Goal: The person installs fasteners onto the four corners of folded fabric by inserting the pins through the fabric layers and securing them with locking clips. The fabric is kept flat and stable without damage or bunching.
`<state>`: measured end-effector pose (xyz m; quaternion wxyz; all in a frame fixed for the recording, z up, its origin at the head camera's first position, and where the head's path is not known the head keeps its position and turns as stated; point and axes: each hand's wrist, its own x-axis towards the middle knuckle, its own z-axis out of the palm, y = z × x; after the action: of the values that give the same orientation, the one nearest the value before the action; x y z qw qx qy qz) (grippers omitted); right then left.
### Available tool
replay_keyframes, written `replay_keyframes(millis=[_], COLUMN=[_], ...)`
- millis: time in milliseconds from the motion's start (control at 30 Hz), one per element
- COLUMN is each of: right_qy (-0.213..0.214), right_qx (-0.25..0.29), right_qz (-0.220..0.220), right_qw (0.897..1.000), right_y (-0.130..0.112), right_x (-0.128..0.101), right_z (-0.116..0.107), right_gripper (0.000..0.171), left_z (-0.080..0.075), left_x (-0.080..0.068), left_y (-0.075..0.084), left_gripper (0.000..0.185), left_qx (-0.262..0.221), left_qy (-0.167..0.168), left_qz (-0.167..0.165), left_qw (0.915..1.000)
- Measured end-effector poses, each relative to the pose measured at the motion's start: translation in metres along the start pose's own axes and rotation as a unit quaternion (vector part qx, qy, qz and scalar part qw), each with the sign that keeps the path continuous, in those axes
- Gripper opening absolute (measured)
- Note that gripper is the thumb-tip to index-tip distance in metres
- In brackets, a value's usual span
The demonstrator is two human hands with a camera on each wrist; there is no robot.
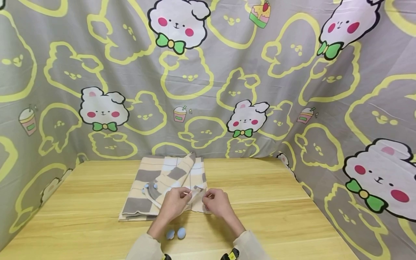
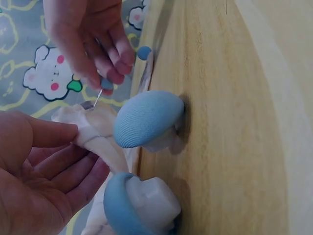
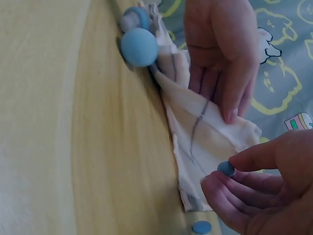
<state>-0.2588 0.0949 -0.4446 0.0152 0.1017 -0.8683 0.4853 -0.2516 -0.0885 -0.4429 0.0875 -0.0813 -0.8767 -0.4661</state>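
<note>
A folded plaid blanket (image 1: 143, 195) in beige, grey and white lies on the wooden table, its front part turned up. My left hand (image 1: 176, 202) pinches a raised edge of the blanket (image 2: 98, 129) between thumb and fingers. Close to its right, my right hand (image 1: 217, 202) holds a pin by its small blue round head (image 3: 226, 169). In the left wrist view the pin's thin metal shaft (image 2: 98, 98) points at the lifted cloth, its tip right at the fabric. Two light-blue domed caps (image 1: 181, 233) with whitish undersides sit on the table near my left forearm.
Several small blue pieces (image 1: 155, 186) lie on the turned-up part of the blanket. Another blue disc (image 3: 201, 227) shows near the blanket's corner in the right wrist view. A grey cartoon-print curtain (image 1: 201, 108) hangs behind and beside the table (image 1: 260, 202).
</note>
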Motion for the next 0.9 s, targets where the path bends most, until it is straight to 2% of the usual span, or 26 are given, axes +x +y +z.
replay_keyframes(millis=[400,900], right_qy=[-0.021,-0.014], right_qx=[0.055,0.084], right_qz=[0.016,0.013], right_qw=[0.998,0.996], right_y=[0.0001,-0.0071], right_x=[0.0000,-0.0028], right_z=[0.0044,0.0042], right_gripper=[0.008,0.006], left_z=[-0.0004,-0.0013], left_x=[-0.0011,-0.0017], left_y=[0.0003,0.0005], left_gripper=[0.011,0.011], left_qx=[-0.002,0.006], left_qy=[-0.019,-0.024], left_qz=[0.004,0.009], left_qw=[0.9998,0.9996])
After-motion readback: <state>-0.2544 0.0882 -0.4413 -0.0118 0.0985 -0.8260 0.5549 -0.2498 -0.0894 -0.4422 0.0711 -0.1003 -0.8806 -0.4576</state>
